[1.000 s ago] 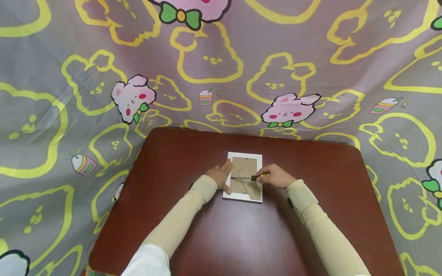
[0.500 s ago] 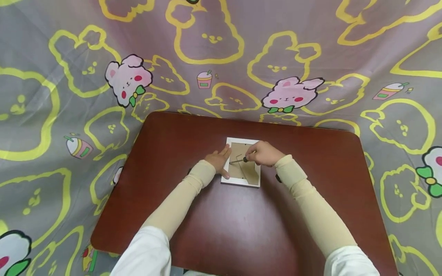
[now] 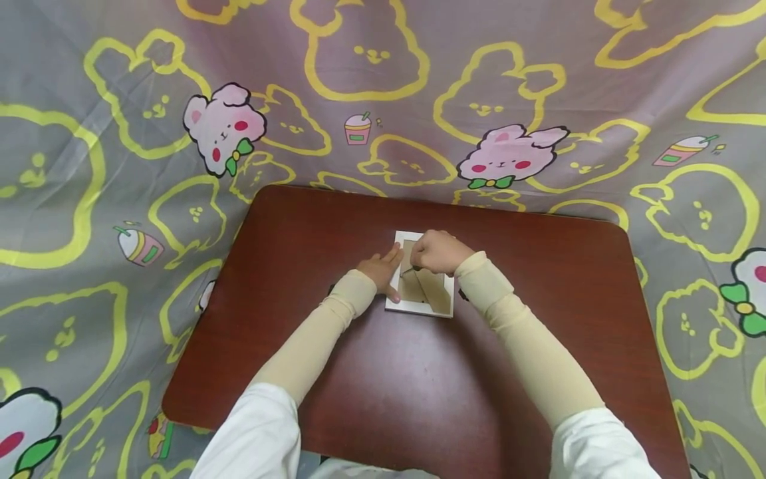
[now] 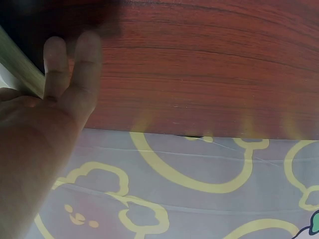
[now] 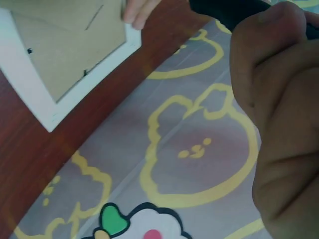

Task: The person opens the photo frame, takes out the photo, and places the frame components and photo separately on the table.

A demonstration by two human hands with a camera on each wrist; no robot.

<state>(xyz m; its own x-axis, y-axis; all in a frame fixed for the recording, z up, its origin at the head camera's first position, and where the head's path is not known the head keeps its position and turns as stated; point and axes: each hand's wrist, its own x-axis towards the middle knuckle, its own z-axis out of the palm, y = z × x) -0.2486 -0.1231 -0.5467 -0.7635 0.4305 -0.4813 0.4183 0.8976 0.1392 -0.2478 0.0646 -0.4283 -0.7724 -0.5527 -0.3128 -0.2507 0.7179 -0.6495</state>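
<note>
A white picture frame (image 3: 417, 308) lies back up on the table, its brown backing board (image 3: 413, 287) showing with small black tabs at the edge. My left hand (image 3: 378, 271) rests along the frame's left side, fingers spread and mostly straight, thumb near the lower corner. In my right hand (image 3: 443, 253), above the board, the fingers curl round the dark handle of a screwdriver (image 5: 227, 10). Its thin shaft points down and left toward the inner left edge of the frame; the fist hides most of the handle in the head view. A bent support piece crosses the board.
The reddish-brown table (image 3: 323, 233) has rounded corners. A grey curtain (image 3: 335, 73) with yellow cartoon outlines hangs close behind it and along both sides.
My right hand has moved left over the frame, tilting the screwdriver from nearly flat to steeper. The left hand stays on the frame. The head view has shifted a little downward.
</note>
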